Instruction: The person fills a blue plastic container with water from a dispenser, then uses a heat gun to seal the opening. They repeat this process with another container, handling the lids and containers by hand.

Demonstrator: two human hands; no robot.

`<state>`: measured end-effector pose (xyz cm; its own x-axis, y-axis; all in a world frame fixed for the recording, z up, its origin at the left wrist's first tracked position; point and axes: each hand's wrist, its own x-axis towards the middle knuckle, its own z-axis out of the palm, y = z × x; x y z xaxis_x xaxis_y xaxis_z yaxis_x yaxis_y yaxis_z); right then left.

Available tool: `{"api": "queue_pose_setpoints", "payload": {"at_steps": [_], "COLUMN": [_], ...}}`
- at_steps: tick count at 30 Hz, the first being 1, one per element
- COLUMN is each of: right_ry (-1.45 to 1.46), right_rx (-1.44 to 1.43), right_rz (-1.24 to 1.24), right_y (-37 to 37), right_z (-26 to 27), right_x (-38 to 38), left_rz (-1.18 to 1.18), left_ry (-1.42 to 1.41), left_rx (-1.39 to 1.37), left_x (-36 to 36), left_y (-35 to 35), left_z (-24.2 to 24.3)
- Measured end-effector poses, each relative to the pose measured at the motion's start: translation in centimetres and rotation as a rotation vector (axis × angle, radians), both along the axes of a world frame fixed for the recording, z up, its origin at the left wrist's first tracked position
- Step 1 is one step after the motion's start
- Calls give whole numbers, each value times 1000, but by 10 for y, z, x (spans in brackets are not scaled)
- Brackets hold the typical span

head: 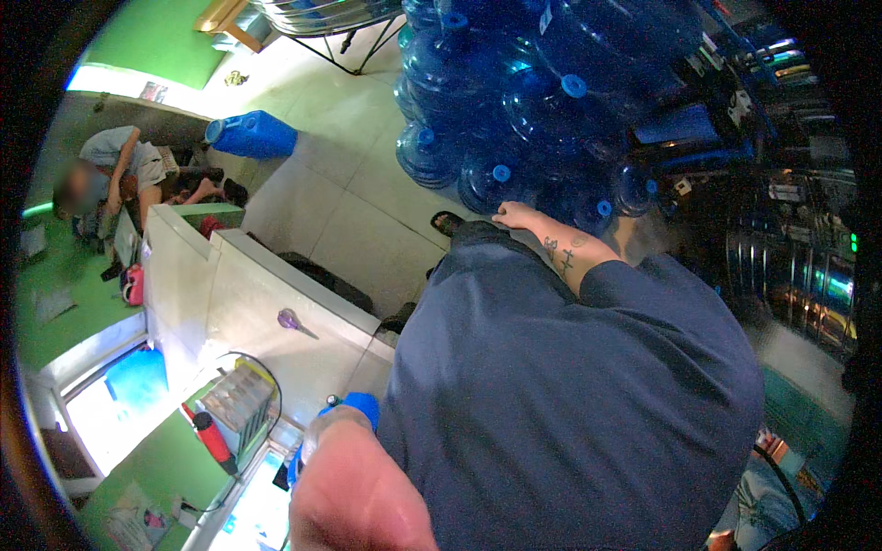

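Note:
My right hand (513, 213) rests at my knee on dark clothing, its fingers curled and nothing visible in them. Just past it are stacked large blue water-cooler bottles (475, 162) with light blue caps. My left arm reaches down at the lower part of the view. My left hand (339, 418) is largely hidden beyond the wrist, close to a blue object (363, 408) by the counter's edge. Whether the fingers grip it cannot be made out. On the pale tiled counter (255, 282) lies a pair of purple-handled scissors (293, 321).
A blue plastic jerrycan (255, 134) lies on the tiled floor (337, 172). Beyond the counter, another person (124, 165) bends forward. A red and black tool (213, 441) leans by a grey slatted box (238, 396). A metal tank (324, 15) stands on thin legs.

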<state>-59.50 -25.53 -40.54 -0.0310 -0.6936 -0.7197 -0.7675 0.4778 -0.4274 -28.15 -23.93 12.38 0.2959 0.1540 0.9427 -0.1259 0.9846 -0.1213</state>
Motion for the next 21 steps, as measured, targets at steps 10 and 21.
{"api": "queue_pose_setpoints", "payload": {"at_steps": [10, 21], "right_ry": [26, 53], "right_rx": [150, 65], "right_rz": [-69, 286], "right_y": [25, 14], "right_z": [9, -49], "right_x": [-14, -24], "left_rz": [-324, -310], "left_ry": [-101, -53], "left_rx": [5, -130], "left_x": [-12, 10], "left_y": [13, 17], "left_z": [4, 21]}}
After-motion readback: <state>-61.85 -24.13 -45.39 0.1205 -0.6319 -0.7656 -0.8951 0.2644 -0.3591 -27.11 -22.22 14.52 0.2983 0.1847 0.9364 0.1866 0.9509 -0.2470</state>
